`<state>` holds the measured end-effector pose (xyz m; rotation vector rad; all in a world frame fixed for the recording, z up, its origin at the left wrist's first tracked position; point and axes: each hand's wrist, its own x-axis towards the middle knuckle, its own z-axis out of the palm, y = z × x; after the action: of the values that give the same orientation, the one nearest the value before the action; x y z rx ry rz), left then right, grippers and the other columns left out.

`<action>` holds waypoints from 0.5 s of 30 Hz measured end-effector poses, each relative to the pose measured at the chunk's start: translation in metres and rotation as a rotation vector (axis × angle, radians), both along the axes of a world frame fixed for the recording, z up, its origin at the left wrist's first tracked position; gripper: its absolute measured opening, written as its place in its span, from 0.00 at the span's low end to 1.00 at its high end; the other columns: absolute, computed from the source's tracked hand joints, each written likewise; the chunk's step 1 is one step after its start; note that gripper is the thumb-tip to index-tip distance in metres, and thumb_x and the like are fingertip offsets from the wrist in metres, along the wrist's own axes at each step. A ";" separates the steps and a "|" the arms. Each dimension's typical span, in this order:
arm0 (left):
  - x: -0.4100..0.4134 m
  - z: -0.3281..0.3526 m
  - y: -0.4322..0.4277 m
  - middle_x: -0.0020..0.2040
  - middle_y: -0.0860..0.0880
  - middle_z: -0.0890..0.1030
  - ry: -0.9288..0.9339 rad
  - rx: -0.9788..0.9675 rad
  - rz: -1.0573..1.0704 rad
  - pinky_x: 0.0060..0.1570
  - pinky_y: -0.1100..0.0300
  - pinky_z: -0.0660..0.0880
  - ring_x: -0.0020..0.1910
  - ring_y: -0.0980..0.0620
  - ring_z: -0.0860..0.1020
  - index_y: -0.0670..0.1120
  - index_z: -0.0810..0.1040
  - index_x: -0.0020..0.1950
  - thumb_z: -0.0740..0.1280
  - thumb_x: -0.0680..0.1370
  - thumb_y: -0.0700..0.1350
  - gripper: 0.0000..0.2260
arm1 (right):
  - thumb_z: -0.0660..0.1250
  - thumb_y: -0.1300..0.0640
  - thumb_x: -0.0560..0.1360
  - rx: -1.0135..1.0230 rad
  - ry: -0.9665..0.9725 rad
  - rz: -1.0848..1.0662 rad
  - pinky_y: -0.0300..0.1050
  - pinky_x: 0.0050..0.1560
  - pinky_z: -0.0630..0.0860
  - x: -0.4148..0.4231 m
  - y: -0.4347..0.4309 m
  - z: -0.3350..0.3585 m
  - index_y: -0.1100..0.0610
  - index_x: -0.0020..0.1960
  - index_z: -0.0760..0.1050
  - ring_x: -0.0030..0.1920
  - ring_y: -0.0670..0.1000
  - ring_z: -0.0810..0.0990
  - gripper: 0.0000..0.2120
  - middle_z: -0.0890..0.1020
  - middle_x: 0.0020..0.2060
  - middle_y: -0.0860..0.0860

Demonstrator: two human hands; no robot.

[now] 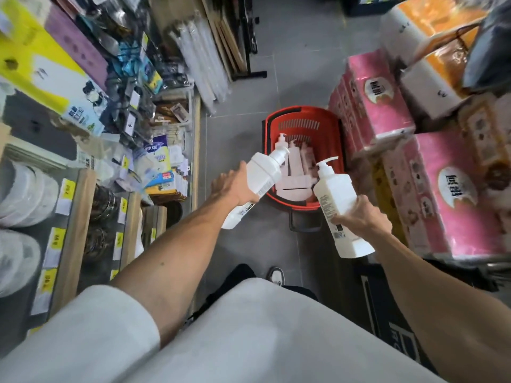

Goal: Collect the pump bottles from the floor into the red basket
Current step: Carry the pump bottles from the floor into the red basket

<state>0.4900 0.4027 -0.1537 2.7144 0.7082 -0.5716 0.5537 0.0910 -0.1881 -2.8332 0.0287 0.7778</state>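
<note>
Left hand (232,189), fingers curled round white pump bottle (262,172); right hand (359,217) likewise on cream pump bottle (340,203), over red basket (301,110). Stiff, slick, likely heavy: I hold mid-body.

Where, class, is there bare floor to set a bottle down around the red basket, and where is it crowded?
Bare grey tiled floor lies beyond the red plastic basket, and in a strip between it and the wooden shelf edge. Crowded: pale pump bottles lie in the basket, and pink wrapped packs crowd its right side.
</note>
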 end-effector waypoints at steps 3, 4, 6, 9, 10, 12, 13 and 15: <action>0.031 -0.007 0.008 0.61 0.42 0.80 0.017 -0.005 -0.001 0.46 0.50 0.74 0.56 0.37 0.80 0.47 0.63 0.69 0.80 0.63 0.59 0.42 | 0.77 0.35 0.62 -0.005 0.011 -0.007 0.55 0.45 0.83 0.028 0.006 -0.003 0.52 0.61 0.66 0.44 0.57 0.82 0.37 0.80 0.48 0.52; 0.042 -0.010 0.011 0.61 0.42 0.80 0.025 -0.005 -0.006 0.48 0.49 0.75 0.56 0.37 0.80 0.47 0.63 0.69 0.80 0.63 0.59 0.42 | 0.77 0.35 0.62 -0.009 0.016 -0.010 0.55 0.45 0.83 0.037 0.009 -0.004 0.52 0.61 0.65 0.44 0.57 0.82 0.37 0.80 0.48 0.52; 0.064 -0.015 0.017 0.62 0.41 0.80 0.042 -0.008 -0.017 0.50 0.49 0.75 0.57 0.37 0.80 0.47 0.63 0.69 0.80 0.63 0.59 0.43 | 0.76 0.35 0.62 -0.020 0.030 -0.024 0.55 0.45 0.83 0.055 0.014 -0.008 0.52 0.61 0.66 0.44 0.57 0.82 0.37 0.80 0.48 0.52; 0.099 -0.024 0.024 0.61 0.42 0.80 0.061 -0.021 -0.046 0.47 0.50 0.71 0.57 0.37 0.80 0.47 0.63 0.68 0.80 0.63 0.58 0.41 | 0.76 0.34 0.62 -0.039 0.047 -0.059 0.55 0.47 0.82 0.080 0.022 -0.012 0.52 0.61 0.65 0.45 0.57 0.82 0.37 0.80 0.48 0.52; 0.112 -0.027 0.026 0.61 0.42 0.80 0.067 -0.028 -0.062 0.46 0.50 0.71 0.57 0.37 0.79 0.47 0.64 0.68 0.80 0.63 0.58 0.41 | 0.76 0.34 0.63 -0.044 0.057 -0.073 0.55 0.47 0.82 0.089 0.025 -0.013 0.52 0.61 0.64 0.46 0.57 0.82 0.38 0.79 0.49 0.52; 0.138 -0.031 0.032 0.61 0.42 0.80 0.082 -0.047 -0.090 0.46 0.50 0.71 0.57 0.36 0.79 0.47 0.64 0.67 0.80 0.63 0.57 0.40 | 0.76 0.34 0.63 -0.058 0.074 -0.104 0.55 0.48 0.82 0.106 0.032 -0.016 0.52 0.62 0.64 0.46 0.57 0.81 0.38 0.79 0.49 0.52; 0.151 -0.033 0.034 0.61 0.41 0.80 0.092 -0.055 -0.095 0.46 0.50 0.71 0.58 0.36 0.79 0.48 0.64 0.68 0.80 0.63 0.56 0.40 | 0.76 0.34 0.63 -0.067 0.079 -0.121 0.54 0.48 0.81 0.114 0.036 -0.017 0.52 0.62 0.64 0.46 0.58 0.81 0.38 0.79 0.50 0.52; 0.177 -0.036 0.041 0.62 0.41 0.80 0.111 -0.069 -0.110 0.48 0.49 0.72 0.59 0.36 0.79 0.47 0.63 0.70 0.80 0.64 0.56 0.42 | 0.75 0.35 0.63 -0.084 0.095 -0.152 0.53 0.48 0.80 0.130 0.043 -0.019 0.52 0.62 0.65 0.46 0.58 0.81 0.37 0.80 0.49 0.53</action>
<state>0.6668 0.4441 -0.1899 2.6866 0.5564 -0.7633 0.6840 0.1344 -0.2070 -2.8281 0.2945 0.8954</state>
